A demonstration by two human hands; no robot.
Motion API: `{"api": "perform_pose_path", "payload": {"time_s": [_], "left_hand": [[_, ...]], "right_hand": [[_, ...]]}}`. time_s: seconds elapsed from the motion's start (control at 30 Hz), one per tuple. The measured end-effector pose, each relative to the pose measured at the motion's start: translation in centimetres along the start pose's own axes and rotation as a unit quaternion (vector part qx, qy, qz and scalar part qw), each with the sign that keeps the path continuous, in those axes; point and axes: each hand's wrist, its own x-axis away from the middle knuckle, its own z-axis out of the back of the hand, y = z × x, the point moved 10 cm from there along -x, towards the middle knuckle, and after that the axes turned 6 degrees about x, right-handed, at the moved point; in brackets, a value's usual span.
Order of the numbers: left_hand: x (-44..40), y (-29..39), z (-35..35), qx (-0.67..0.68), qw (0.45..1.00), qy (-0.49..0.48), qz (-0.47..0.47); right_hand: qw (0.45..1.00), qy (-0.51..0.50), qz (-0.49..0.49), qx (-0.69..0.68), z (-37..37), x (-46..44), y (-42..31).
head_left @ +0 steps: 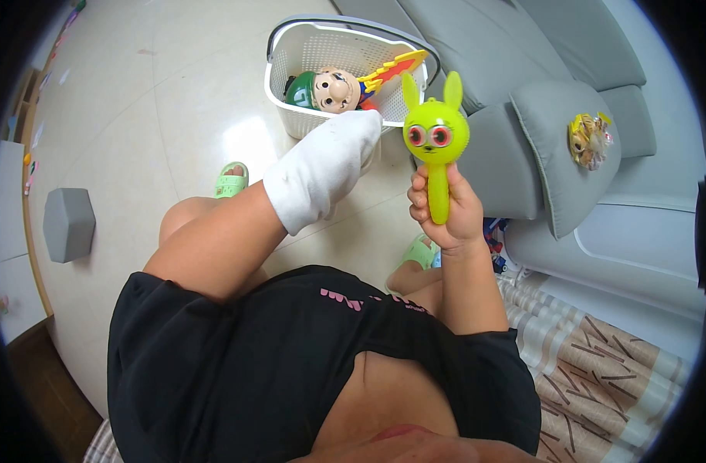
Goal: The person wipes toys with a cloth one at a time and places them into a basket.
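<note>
My right hand (459,207) is wrapped around the handle of a yellow-green rabbit toy (436,133), which stands upright with its two ears pointing up. The toy has a round head and big pink-rimmed eyes. A white sock-like cloth cover (322,170) hides my whole left hand, so its fingers do not show. The covered hand is in front of a white basket (291,119) with a dark handle. Inside the basket lie a doll-like toy head with a green helmet (322,90) and a yellow and red jagged piece (393,71).
A grey sofa (476,54) runs along the right, with a grey cushion (557,185) and a plastic-wrapped yellow item (590,141) on it. At the left, a grey hexagonal stool (69,225) stands on the pale floor (175,69). Patterned fabric (600,355) is at lower right.
</note>
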Motion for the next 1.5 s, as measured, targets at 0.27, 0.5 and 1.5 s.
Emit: {"api": "perform_pose_path", "payload": {"time_s": [0.27, 0.5, 1.5], "left_hand": [[-1.0, -3.2, -1.2, 0.193, 0.979, 0.059, -0.033], [-2.2, -3.5, -2.7, 0.26, 0.965, 0.038, 0.006], [0.0, -2.8, 3.6, 0.125, 0.987, 0.092, -0.033]], "right_hand": [[0.988, -0.119, -0.053, -0.078, -2.0, 0.0, 1.5], [0.997, -0.037, -0.036, 0.058, -1.5, -0.3, 2.2], [0.964, -0.214, -0.111, -0.109, -3.9, 0.9, 3.1]]}}
